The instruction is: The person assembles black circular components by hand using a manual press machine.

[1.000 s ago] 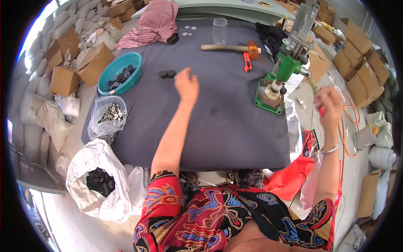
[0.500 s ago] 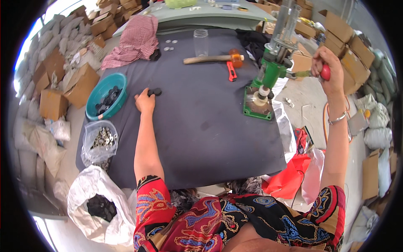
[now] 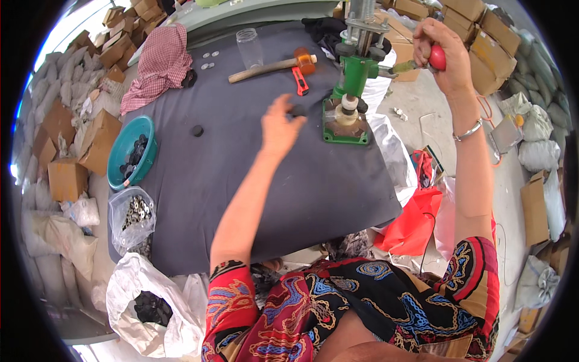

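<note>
My left hand [image 3: 280, 128] is over the middle of the table, a small black round cap [image 3: 297, 111] held at its fingertips. Closed around the red ball knob of a lever is my right hand [image 3: 445, 59], raised at the right. The lever belongs to a green hand press [image 3: 354, 77], which stands on the table's right side. A pale round fitting [image 3: 348, 105] sits under its ram, above the base plate. Another black cap [image 3: 197, 130] lies alone on the dark cloth, left of my left hand.
At the left edge are a teal basin [image 3: 152, 158] of black pieces and a clear bag [image 3: 146, 224] of metal rings. A mallet [image 3: 265, 69], a red cutter [image 3: 300, 81], a clear jar [image 3: 249, 49] and a checked cloth [image 3: 160, 63] lie farther back. A white sack [image 3: 123, 289] stands lower left.
My left hand has lifted one black cap from the pair and carried it right toward the press, leaving the other behind. My right hand stays on the lever knob. The whole view has shifted.
</note>
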A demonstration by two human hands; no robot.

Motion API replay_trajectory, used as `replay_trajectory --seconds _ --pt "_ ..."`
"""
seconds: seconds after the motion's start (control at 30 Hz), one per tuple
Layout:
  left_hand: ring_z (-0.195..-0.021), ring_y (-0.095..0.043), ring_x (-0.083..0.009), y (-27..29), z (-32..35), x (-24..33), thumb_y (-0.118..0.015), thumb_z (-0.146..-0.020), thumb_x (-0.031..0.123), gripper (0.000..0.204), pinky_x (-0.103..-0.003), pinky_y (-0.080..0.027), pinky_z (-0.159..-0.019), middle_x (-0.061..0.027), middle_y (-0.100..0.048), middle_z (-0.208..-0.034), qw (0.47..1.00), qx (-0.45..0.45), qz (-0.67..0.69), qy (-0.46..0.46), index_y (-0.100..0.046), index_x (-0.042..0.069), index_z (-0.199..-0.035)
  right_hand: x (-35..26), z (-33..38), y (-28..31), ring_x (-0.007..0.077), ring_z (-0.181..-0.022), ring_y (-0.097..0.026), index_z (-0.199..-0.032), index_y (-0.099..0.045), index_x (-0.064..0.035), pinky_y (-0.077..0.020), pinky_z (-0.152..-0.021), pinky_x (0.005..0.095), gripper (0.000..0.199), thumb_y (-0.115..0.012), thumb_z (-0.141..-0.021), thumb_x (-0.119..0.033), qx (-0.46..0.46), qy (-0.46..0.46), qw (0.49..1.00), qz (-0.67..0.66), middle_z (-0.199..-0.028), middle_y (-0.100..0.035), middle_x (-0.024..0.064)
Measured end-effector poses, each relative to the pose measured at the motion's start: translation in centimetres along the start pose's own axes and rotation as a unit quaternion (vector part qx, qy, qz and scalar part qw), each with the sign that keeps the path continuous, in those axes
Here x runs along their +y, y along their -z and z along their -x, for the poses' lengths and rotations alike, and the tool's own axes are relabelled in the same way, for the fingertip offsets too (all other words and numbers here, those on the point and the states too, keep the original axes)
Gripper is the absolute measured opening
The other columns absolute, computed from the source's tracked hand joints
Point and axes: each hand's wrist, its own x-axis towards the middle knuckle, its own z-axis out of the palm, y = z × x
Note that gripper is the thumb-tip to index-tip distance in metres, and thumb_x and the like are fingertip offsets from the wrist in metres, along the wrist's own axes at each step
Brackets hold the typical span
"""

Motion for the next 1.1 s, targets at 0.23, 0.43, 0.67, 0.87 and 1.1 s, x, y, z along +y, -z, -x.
replay_trajectory --seconds 0.23,0.43,0.67,0.87,1.1 --pt "-0.098 -0.061 -0.0318 -8.0 0.4 2.1 -0.076 -0.067 0.009 0.065 -0.040 -0.046 -0.087 -0.0148 -0.068 -0.103 0.999 -0.044 -0.022 -0.023 -0.048 0.000 -0.125 -0.2 0.1 -0.5 0.0137 -0.050 -0.050 -0.081 -0.057 0.0028 -0.0401 -0.049 0.0265 0.024 -0.051 -0.090 -0.019 -0.021 0.000 1.000 0.012 -0.055 -0.051 0.0049" --pt "-0.104 -0.057 -0.0351 -9.8 -0.6 3.3 -0.075 -0.067 0.008 0.068 -0.043 -0.043 -0.091 -0.0169 -0.066 -0.106 0.999 -0.041 -0.014 -0.002 -0.044 -0.001 -0.127 0.1 0.1 -0.1 0.0121 -0.051 -0.045 -0.084 -0.057 0.0000 -0.0374 -0.049 0.0263 0.022 -0.052 -0.090 -0.020 -0.011 -0.003 1.000 0.011 -0.056 -0.045 0.0017" --pt "-0.102 -0.057 -0.0369 -11.8 -0.8 2.9 -0.074 -0.068 0.008 0.071 -0.044 -0.043 -0.090 -0.0166 -0.065 -0.107 0.998 -0.028 0.035 0.033 -0.041 -0.001 -0.130 0.0 0.8 -0.2 0.0118 -0.052 -0.045 -0.083 -0.057 0.0002 -0.0378 -0.049 0.0261 0.021 -0.052 -0.089 -0.019 -0.008 -0.007 1.000 0.019 -0.055 -0.045 0.0021" --pt "-0.099 -0.059 -0.0341 -10.3 0.0 0.9 -0.074 -0.067 0.007 0.071 -0.043 -0.045 -0.089 -0.0157 -0.065 -0.109 0.999 0.003 -0.011 -0.053 -0.042 -0.001 -0.130 4.1 9.9 -2.6 0.0148 -0.051 -0.048 -0.071 -0.056 -0.0016 -0.0392 -0.051 0.0279 0.016 -0.058 -0.081 -0.015 0.043 0.029 0.984 0.172 -0.058 -0.052 0.0047" --pt "-0.087 -0.061 -0.0270 -1.3 1.2 -3.5 -0.071 -0.069 0.001 0.038 -0.038 -0.050 -0.079 -0.0088 -0.066 -0.099 0.994 0.105 -0.038 -0.021 -0.062 0.008 -0.105 6.8 12.8 -3.0 0.0205 -0.053 -0.048 -0.070 -0.054 -0.0017 -0.0371 -0.052 0.0313 0.008 -0.060 -0.075 -0.003 -0.060 0.180 0.941 0.282 -0.060 -0.051 0.0061"
